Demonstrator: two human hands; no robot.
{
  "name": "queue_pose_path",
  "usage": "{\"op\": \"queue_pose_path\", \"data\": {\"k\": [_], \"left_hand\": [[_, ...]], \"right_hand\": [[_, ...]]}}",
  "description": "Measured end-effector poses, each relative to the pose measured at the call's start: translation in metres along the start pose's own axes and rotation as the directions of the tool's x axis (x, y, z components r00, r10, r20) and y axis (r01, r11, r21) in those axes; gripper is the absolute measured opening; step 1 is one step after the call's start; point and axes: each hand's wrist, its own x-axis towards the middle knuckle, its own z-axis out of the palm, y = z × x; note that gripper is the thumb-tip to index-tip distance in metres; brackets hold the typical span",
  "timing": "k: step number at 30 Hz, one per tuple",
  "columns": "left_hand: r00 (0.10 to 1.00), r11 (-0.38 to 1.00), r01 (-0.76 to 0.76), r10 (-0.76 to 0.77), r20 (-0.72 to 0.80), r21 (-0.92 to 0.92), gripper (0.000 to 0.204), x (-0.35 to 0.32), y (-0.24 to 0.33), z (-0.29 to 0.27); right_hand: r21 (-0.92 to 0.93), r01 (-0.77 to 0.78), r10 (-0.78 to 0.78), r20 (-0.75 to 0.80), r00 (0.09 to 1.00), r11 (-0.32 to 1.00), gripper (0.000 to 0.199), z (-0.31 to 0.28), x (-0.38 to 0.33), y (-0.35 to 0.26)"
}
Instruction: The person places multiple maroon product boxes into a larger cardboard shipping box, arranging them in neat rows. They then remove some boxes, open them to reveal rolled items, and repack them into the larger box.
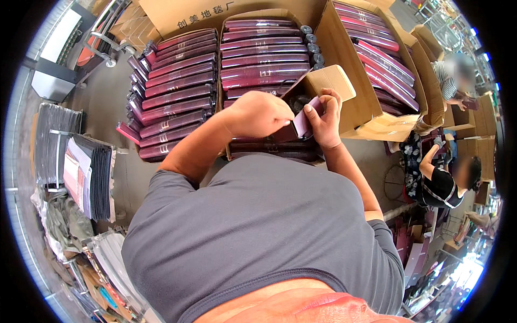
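In front of my chest stands a narrow dark maroon carton with its top open and a brown inner flap folded outward. A dark, round-ended item shows partly inside it. My right hand pinches a purple flap of the carton between thumb and fingers. At the carton's left edge, my left hand is closed with its fingers curled, and what they grip is hidden. Beneath the carton, maroon plastic-wrapped packages lie stacked in a large cardboard box.
More wrapped maroon packages are piled to the left. A tall cardboard box at the right holds similar ones. Flat dark panels stand at the left. Two other people work at the right, one in a black top, one in stripes.
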Motion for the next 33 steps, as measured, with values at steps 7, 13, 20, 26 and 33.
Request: {"op": "queue_pose_path", "data": {"k": [7, 13, 20, 26, 33], "left_hand": [[0.852, 0.483, 0.337, -0.522, 0.044, -0.808, 0.065, 0.048, -0.081, 0.032], [0.901, 0.4, 0.335, -0.402, 0.166, -0.853, 0.063, 0.035, -0.084, 0.05], [0.837, 0.411, 0.164, -0.54, -0.094, -0.897, 0.058, 0.02, -0.071, 0.053], [0.967, 0.469, -0.024, -0.213, -0.139, -0.883, 0.059, -0.009, -0.075, 0.039], [0.928, 0.626, 0.042, -0.313, -0.202, -0.779, 0.054, -0.013, -0.069, 0.045]], "right_hand": [[0.03, -0.04, 0.04, -0.006, 0.999, 0.999, 0.045, 0.008, 0.004, -0.003], [-0.088, -0.03, 0.029, -0.022, 0.999, 0.996, 0.05, 0.007, 0.023, 0.004], [-0.088, -0.157, 0.157, -0.012, 0.988, 0.984, 0.091, 0.02, 0.049, -0.018], [0.145, -0.29, 0.232, 0.319, 0.919, 0.946, 0.044, 0.015, 0.038, -0.006], [0.354, -0.348, 0.049, 0.637, 0.769, 0.868, 0.076, -0.005, 0.049, 0.005]]}}
